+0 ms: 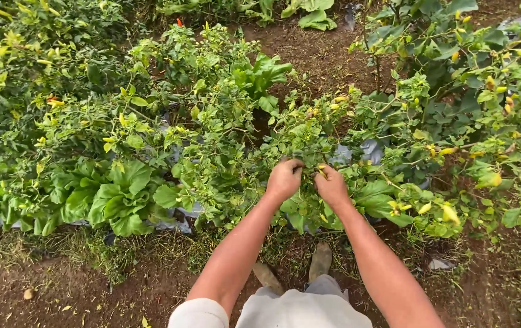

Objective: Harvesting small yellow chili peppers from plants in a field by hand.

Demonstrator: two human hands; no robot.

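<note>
Chili plant (309,136): low, bushy, crowded with small green leaves, hung with pale yellow pods near the top. Stood in the middle of the bed, rooted in brown soil, branches spread toward both sides. Small yellow chili (322,172): slim, tapered, tilted, still among the leaves at the near edge of the plant, pinched between fingertips.

Green bushes, yellow fruit, brown earth

Pale yellow chillies (449,214) dot the green chilli plant (309,130); broad green leafy plants (114,197) over grey sheeting (370,149), reddish-brown soil (72,291), white shirt (300,310).
</note>
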